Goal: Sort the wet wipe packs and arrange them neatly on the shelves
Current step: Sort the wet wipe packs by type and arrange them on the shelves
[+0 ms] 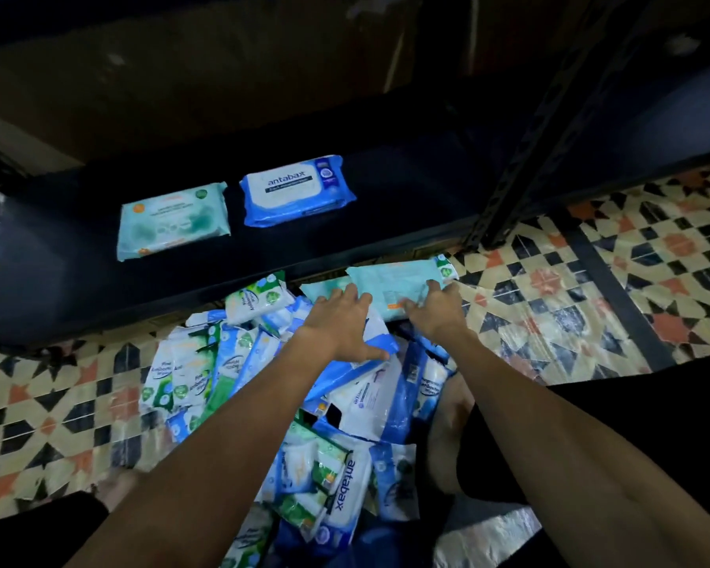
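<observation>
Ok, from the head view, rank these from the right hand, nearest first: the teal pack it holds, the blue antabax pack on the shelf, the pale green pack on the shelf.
1. Teal pack: gripped by the right hand, at the shelf's front edge.
2. Blue antabax pack: on the shelf, up and left.
3. Pale green pack: on the shelf, farthest left.

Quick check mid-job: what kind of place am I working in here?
Probably a shop stockroom or storage corner: a dark metal shelf low to a patterned tile floor, two packs laid on it, and a heap of wet wipe packs waiting below.
</observation>
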